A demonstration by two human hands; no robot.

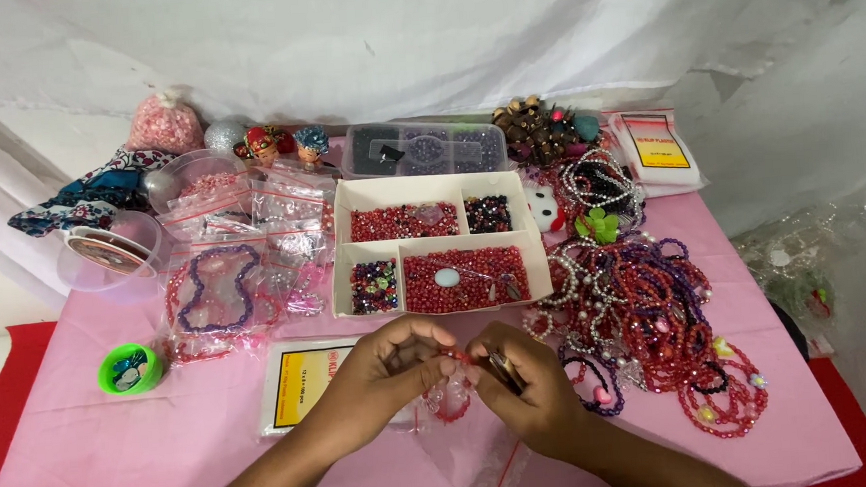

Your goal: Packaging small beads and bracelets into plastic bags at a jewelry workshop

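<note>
Pink cloth [86, 465] covers the table we look down on, and nearly all of it above our hands is crowded. At centre sits a cream divided tray [435, 188] with red beads in two compartments and dark mixed beads in the two smaller ones. Just behind it lies a clear lidded box [423, 148] of dark beads. To the right of centre spreads a heap of finished bracelets [648, 311] in red, purple and pearl, reaching almost to our right hand. Left of the tray are small clear bags [271, 208], a purple bead loop [217, 287] and, further toward the left edge, a green tape roll [128, 368]. A flat packet with a yellow label [296, 382] lies just beside our left wrist.

Our left hand [386, 372] and right hand [527, 388] meet low in the middle of the frame, forearms coming in from the bottom edge. The left hand's fingers are curled, thumb and forefinger pressed together on a red bead strand [450, 393], which hangs in a small loop between both hands, just above the cloth. The right hand's fingers are closed around a thin metal tool [506, 369] and also pinch the strand's other end.
</note>
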